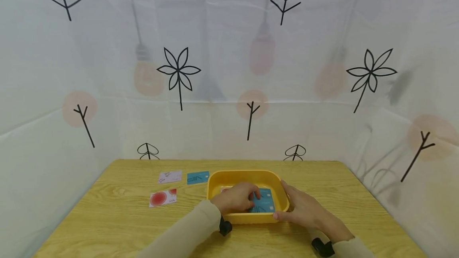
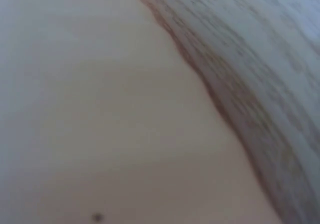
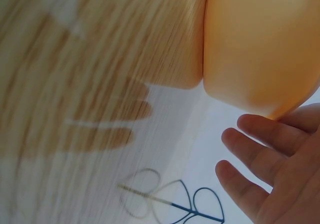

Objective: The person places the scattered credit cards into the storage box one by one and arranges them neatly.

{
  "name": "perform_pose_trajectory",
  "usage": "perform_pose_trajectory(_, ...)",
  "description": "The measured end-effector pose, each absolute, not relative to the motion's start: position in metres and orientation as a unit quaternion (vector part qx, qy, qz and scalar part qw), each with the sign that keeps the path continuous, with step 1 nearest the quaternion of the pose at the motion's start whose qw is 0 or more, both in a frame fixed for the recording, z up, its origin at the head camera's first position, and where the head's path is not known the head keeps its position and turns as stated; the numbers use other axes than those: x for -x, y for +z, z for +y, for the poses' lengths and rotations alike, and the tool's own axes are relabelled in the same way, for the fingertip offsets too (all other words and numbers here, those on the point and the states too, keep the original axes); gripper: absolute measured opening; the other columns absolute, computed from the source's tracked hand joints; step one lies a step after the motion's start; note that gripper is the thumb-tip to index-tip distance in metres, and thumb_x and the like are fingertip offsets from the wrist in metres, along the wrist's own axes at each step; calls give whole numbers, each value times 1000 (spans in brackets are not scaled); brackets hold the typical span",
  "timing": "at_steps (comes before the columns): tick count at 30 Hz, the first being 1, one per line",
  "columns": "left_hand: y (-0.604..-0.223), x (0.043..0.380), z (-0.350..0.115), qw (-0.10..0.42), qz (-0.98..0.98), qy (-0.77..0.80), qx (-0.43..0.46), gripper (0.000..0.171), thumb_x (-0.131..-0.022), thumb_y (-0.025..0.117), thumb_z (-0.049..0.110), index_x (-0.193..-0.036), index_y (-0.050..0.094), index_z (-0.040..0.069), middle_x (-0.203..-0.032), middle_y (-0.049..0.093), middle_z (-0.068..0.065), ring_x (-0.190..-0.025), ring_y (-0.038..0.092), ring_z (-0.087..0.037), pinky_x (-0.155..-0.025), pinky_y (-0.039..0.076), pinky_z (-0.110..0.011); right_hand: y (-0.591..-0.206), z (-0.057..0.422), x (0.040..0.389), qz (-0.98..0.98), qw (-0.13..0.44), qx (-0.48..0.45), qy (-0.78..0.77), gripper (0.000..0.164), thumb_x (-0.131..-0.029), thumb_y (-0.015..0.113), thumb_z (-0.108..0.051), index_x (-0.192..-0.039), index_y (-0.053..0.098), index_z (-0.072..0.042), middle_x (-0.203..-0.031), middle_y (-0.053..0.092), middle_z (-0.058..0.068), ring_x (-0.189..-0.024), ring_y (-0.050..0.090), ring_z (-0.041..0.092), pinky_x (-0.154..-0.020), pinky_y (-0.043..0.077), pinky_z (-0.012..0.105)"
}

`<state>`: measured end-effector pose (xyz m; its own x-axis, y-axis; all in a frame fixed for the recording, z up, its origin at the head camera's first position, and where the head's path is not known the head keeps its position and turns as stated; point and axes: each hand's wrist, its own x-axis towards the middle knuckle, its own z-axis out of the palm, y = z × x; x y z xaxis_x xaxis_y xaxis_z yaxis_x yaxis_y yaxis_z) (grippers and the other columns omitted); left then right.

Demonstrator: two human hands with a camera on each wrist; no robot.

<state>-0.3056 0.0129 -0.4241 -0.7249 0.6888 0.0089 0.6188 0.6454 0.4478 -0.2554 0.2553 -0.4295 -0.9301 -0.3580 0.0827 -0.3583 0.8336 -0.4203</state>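
A yellow plastic basin stands on the table in the head view, with several cards lying inside. My left hand reaches over its near left rim, fingers bent down at a blue card. Whether those fingers pinch a card I cannot tell. Part of a pale card shows behind this hand. At the basin's right end, my right hand rests against the outside, thumb at the near corner and fingers along the side. In the right wrist view its fingers are extended and slightly spread beside the basin wall.
Left of the basin, a blue card, a pale pink card and a white card with red circles lie on the wooden table. A patterned white curtain hangs behind the table. The left wrist view is blurred.
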Motion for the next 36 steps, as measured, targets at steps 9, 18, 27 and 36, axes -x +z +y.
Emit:
perform_pose_trajectory(9,-426,307,15,84,898,209,-378,20,-85,70,7,-102,68,16,-85,58,6,-74,51,-6,-72,46,-20,-428,255,254,-958,4,-190,217,103,-80,63,-62,-151,19,-2,-148,35,19,-130,41,39,-93,40,58)
perform_pose_trajectory(18,-430,308,14,73,893,216,-387,21,-85,68,7,-105,68,13,-86,62,3,-72,52,-3,-70,46,-19,-430,256,254,-957,15,-197,213,103,-79,64,-61,-151,19,-2,-148,36,18,-129,42,37,-93,42,56)
perform_pose_trajectory(27,-430,310,14,82,892,225,-384,21,-86,67,7,-107,67,13,-86,62,4,-72,52,-2,-71,46,-18,-429,255,255,-957,12,-198,211,103,-80,64,-60,-151,19,-2,-147,36,19,-128,42,38,-92,42,56)
perform_pose_trajectory(36,-426,307,12,72,891,229,-386,20,-87,68,9,-106,67,13,-83,59,7,-71,51,-3,-70,46,-18,-429,255,255,-959,3,-190,210,103,-80,63,-62,-151,19,-2,-147,36,20,-129,41,39,-93,40,58)
